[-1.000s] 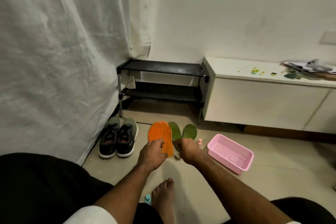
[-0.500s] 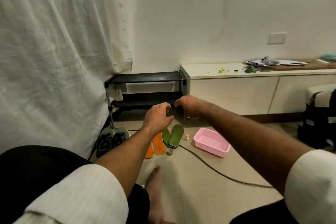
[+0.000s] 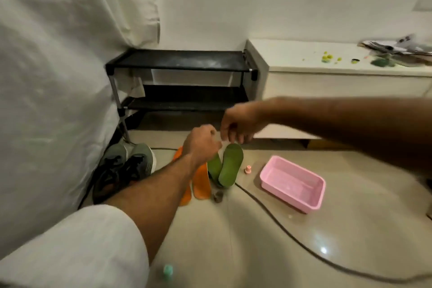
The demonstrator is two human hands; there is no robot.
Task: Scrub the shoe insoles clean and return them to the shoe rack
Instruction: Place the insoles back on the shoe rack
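Both hands have dropped from the black two-tier shoe rack point(image 3: 180, 82) toward the floor. His left hand point(image 3: 201, 145), fingers curled, and right hand point(image 3: 238, 124), fingers hanging loosely bent, hover over the insoles; blur hides whether either holds anything. Two orange foam insoles point(image 3: 201, 184) and two green insoles point(image 3: 230, 166) lie side by side on the tiled floor, between grey sneakers point(image 3: 126, 166) and a pink plastic basin point(image 3: 292, 183).

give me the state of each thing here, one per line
orange insoles: lying flat on the floor, side by side
green insoles: lying on the floor, overlapping at the heels
shoe rack: both shelves bare
pink tub: upright on the floor, looks wet inside
sneakers: paired on the floor by the rack
left hand: fingers loosely curled, holding nothing
right hand: fingers hanging curled, holding nothing
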